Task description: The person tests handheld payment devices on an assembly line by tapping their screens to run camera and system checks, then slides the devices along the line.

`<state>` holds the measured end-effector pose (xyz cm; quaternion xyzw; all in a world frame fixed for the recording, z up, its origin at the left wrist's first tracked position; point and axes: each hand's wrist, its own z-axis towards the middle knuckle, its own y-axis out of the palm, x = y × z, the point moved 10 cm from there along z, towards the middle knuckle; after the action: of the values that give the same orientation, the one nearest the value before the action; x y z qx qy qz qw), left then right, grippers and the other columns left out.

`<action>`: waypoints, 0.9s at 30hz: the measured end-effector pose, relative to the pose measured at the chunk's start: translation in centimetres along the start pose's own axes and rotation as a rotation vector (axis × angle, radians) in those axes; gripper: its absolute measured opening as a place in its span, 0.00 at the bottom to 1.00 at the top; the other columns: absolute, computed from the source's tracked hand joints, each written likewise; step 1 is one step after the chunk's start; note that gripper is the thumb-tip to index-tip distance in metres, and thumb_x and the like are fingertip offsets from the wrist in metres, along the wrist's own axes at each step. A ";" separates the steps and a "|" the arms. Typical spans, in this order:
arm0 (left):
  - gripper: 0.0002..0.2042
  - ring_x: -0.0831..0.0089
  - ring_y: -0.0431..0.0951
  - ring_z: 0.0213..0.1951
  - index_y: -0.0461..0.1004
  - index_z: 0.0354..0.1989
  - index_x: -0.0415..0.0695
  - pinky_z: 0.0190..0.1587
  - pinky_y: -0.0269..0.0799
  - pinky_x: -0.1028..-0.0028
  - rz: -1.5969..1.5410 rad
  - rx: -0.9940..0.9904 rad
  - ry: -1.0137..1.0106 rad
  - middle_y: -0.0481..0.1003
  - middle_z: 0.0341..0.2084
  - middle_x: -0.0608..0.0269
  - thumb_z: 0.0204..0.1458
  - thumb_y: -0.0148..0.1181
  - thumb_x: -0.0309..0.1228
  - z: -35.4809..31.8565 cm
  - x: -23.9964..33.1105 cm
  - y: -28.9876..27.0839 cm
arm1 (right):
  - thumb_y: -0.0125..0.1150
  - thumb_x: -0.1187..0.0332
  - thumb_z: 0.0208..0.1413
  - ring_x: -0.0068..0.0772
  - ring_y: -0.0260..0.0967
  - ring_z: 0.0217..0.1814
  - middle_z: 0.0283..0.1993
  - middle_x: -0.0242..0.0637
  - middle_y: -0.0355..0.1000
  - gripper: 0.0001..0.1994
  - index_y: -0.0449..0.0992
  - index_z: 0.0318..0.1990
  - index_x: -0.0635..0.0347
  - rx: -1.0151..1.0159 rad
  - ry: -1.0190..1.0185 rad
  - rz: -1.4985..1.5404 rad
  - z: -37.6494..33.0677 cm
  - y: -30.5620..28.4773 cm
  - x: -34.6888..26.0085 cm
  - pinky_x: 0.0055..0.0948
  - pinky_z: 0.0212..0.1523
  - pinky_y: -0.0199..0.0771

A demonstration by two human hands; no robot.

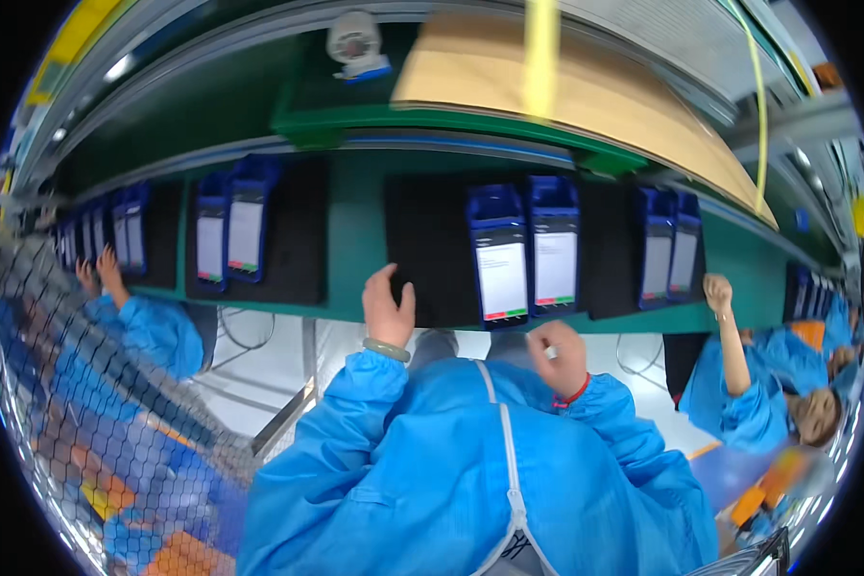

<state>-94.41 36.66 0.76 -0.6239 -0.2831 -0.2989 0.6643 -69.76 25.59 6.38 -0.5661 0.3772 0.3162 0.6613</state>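
Observation:
Two blue handheld terminals with lit white screens lie side by side on a black mat (pixel 422 240) in front of me: the left terminal (pixel 499 257) and the right terminal (pixel 555 245). My left hand (pixel 387 307) rests at the mat's near edge, fingers apart, holding nothing. My right hand (pixel 559 357) is curled into a loose fist just below the left terminal, near the table's edge; nothing is visible in it. Both arms wear blue sleeves; a green bracelet is on the left wrist and a red band on the right.
The green conveyor table (pixel 355 221) runs left to right. More blue terminals sit in pairs on black mats at left (pixel 228 230) and right (pixel 670 248). A person in blue works at each side. A cardboard sheet (pixel 586 96) lies on the shelf above.

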 end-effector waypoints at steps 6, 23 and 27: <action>0.18 0.59 0.64 0.46 0.62 0.49 0.40 0.50 0.60 0.67 -0.006 -0.158 0.136 0.65 0.44 0.52 0.48 0.51 0.27 0.0 7.0 3.4 | 0.47 0.73 0.54 0.33 0.66 0.42 0.40 0.41 0.68 0.09 0.68 0.42 0.65 0.473 0.382 0.233 -4.0 -7.6 10.5 0.25 0.44 0.65; 0.29 0.58 0.65 0.51 0.48 0.60 0.44 0.52 0.61 0.67 -0.704 -0.445 -0.261 0.60 0.52 0.48 0.46 0.45 0.26 1.5 6.7 13.1 | 0.42 0.91 0.35 0.39 0.31 0.69 0.66 0.44 0.38 0.42 0.40 0.63 0.56 -0.017 0.432 0.837 1.0 0.2 11.6 0.31 0.64 0.34; 0.44 0.55 0.58 0.56 0.38 0.61 0.41 0.55 0.57 0.64 -0.439 -0.594 0.116 0.53 0.55 0.43 0.35 0.59 0.26 -0.9 6.2 12.5 | 0.44 0.91 0.37 0.40 0.34 0.68 0.65 0.45 0.39 0.42 0.40 0.63 0.55 -0.046 0.397 0.748 1.2 0.1 12.1 0.35 0.64 0.38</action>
<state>-80.93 36.03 -2.95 -0.6959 -0.2728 -0.5383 0.3893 -63.46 26.65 -3.98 -0.4549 0.6695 0.4276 0.4026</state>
